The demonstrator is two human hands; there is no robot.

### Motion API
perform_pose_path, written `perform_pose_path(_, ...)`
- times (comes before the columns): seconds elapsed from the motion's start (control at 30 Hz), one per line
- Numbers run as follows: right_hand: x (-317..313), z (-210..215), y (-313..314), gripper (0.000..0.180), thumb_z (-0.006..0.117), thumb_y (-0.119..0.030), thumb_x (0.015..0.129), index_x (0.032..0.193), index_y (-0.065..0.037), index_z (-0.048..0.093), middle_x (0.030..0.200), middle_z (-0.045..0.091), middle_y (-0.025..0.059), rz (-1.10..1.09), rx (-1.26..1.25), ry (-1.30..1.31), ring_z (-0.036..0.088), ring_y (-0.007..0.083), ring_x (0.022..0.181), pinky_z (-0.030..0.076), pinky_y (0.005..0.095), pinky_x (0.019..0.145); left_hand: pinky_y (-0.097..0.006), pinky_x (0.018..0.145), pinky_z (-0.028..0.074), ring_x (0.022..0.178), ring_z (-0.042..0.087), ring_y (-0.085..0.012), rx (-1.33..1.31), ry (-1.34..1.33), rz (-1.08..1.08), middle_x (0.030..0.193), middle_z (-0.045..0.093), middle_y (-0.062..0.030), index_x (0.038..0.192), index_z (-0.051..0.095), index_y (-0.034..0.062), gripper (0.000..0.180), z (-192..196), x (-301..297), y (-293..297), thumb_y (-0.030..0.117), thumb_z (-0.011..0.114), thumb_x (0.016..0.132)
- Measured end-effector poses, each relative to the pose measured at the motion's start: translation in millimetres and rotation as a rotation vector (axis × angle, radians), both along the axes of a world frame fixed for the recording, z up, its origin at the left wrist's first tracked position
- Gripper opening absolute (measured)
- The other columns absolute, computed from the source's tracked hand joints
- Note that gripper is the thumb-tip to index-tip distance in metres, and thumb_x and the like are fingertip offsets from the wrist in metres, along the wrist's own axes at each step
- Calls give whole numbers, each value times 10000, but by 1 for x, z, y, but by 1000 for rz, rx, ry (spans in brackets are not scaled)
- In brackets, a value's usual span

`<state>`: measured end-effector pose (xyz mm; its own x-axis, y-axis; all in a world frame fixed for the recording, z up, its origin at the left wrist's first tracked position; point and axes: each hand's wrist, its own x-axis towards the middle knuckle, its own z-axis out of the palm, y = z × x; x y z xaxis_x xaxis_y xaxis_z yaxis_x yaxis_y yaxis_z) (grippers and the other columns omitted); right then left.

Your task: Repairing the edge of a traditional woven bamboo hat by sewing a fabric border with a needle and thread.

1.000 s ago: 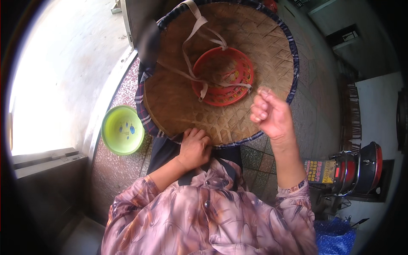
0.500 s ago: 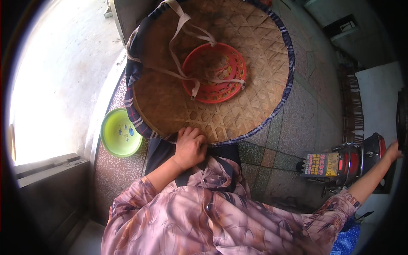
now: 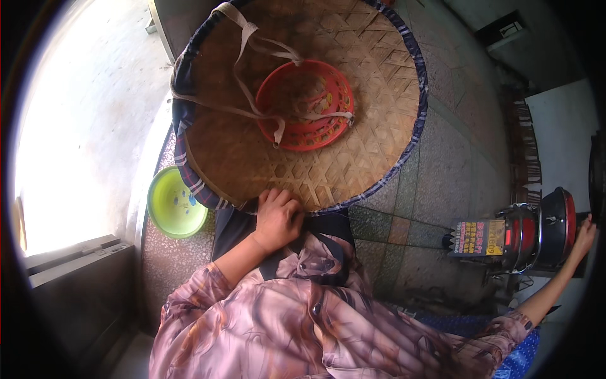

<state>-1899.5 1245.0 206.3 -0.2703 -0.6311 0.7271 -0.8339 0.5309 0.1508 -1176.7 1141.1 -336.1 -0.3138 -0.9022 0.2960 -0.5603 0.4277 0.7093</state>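
A large round woven bamboo basket (image 3: 372, 151), its rim bound in dark plaid cloth, rests before me and over my dark-clad lap. My left hand (image 3: 276, 221) is closed on its near rim, knuckles up; the fingertips are hidden. Within the basket sits a red plastic colander-like basket (image 3: 305, 140) with slotted sides. Pale fabric straps (image 3: 243, 79) are tied to its edge and run over the bamboo basket's left rim. Far out to the right, my right hand (image 3: 586, 235) is raised beside a dark object at the picture's edge. Its fingers look curled together; what they hold is unclear.
On the speckled tile floor at the left stands a green plastic basin (image 3: 175, 215). A parked motorbike (image 3: 517, 234) with a black-and-red rear box is near my right arm. Blue dotted cloth (image 3: 521, 354) lies below that arm. A doorway opens onto bright pavement (image 3: 88, 114).
The view has shifted a little, so the bamboo basket appears slightly farther left. My left hand keeps its hold on the rim. My right hand appears slightly lower, and more blue dotted cloth shows.
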Motion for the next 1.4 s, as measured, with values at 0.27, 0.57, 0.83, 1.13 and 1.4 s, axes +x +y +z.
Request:
perform_pose_path(0.27, 370, -410, -69, 138, 587, -19, 921, 1035, 10, 658, 739, 646, 70, 473, 472, -1928, 578, 102, 521, 530, 258, 534, -453, 929, 402, 981, 577, -291, 22, -50, 32, 974, 636, -38, 855, 674, 124, 148, 6, 3, 7, 132, 741, 723)
perform_pose_path(0.57, 498, -510, -57, 204, 692, -114, 893, 1062, -6, 651, 899, 579, 162, 815, 592, -939, 622, 323, 737, 512, 402, 644, -437, 929, 399, 975, 582, -259, 1, -44, -3, 976, 644, -4, 846, 705, 158, 144, 9, 4, 6, 116, 750, 717)
perform_pose_path(0.83, 495, -496, -67, 66, 633, -59, 884, 935, -21, 614, 878, 587, 153, 973, 657, -763, 618, 385, 811, 506, 458, 704, -433, 928, 396, 970, 581, -254, 15, -45, -4, 975, 639, 0, 841, 702, 160, 142, 10, 7, 3, 122, 758, 716)
perform_pose_path(1.13, 511, -499, -59, 37, 597, -22, 919, 954, -10, 599, 877, 599, 122, 1110, 772, -1490, 616, 286, 803, 500, 356, 741, -434, 927, 387, 965, 577, -253, 28, -35, 16, 979, 640, 3, 829, 700, 160, 135, 9, 4, 4, 175, 785, 725)
perform_pose_path(1.4, 517, -494, -59, 37, 594, -34, 962, 979, -13, 618, 877, 567, 39, 1022, 917, -1932, 542, 123, 783, 459, 274, 716, -427, 920, 387, 958, 576, -250, 34, -33, 23, 966, 640, -1, 807, 690, 148, 109, 7, 3, 3, 156, 766, 730)
